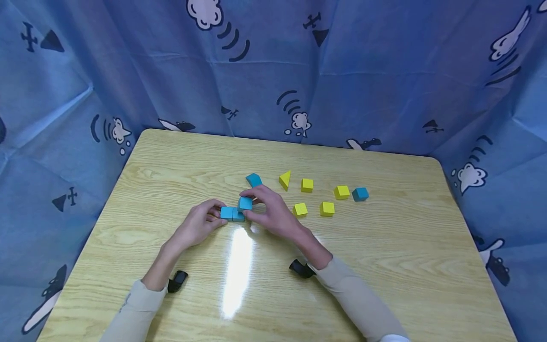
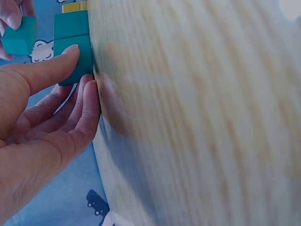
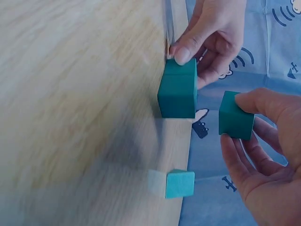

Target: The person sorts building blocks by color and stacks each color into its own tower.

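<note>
Bearings as in the head view.

Cloth (image 1: 260, 76): blue, patterned; behind the table, at 12 o'clock.

Table (image 1: 384, 266): pale wood grain; carries the blocks.

Right hand (image 1: 273, 211): fingers clamped on the held cube (image 1: 245, 204), thumb opposed, parted only by its width.

Left hand (image 1: 198, 223): at 9 o'clock from the right hand; thumb and fingers gripping the outer end of the cube pair (image 1: 232, 214).

Cube pair: two blue cubes, touching side by side, on the table at 3 o'clock from the left hand.

Held cube: blue; at 2 o'clock from the pair. Head view overlaps the two; both wrist views show it raised and apart. Left wrist view alone shows the left thumb laid across a cube face.

From the right hand: yellow cubes (image 1: 327, 209), four, between 2 and 3 o'clock; lone blue cube (image 1: 360, 194), near 3; blue block (image 1: 254, 180), partly hidden, 11; yellow triangle (image 1: 285, 180), 1.
</note>
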Motion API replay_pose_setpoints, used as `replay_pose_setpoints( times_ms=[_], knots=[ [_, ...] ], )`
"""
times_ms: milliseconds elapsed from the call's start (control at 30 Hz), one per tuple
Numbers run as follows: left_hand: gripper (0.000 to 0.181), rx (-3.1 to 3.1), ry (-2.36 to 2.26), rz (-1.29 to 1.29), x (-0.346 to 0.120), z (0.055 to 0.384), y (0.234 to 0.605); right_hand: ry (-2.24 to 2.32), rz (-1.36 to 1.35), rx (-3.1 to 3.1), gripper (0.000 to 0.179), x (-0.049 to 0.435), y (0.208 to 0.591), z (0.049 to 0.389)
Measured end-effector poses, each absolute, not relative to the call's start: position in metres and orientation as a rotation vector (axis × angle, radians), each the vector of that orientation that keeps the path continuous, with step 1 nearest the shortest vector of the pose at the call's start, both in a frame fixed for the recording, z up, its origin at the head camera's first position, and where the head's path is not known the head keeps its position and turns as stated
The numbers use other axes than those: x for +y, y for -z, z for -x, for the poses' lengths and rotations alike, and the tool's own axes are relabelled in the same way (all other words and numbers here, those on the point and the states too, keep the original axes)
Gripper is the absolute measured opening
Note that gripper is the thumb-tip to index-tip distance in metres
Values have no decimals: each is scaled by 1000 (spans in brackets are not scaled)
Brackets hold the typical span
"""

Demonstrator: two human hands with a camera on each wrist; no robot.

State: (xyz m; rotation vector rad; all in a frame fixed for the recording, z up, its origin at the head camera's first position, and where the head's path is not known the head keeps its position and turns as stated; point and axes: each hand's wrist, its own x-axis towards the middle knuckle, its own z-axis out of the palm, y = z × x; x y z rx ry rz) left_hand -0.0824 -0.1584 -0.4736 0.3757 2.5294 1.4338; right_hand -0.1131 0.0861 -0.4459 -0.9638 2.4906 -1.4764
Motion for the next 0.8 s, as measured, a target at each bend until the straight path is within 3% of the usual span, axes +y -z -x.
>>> replay_pose_setpoints(
  times_ms=[800],
  knots=[
    [31, 2489, -1462, -404, -160, 83, 474, 1296, 1011, 2512, 37, 47, 462, 115]
  ],
)
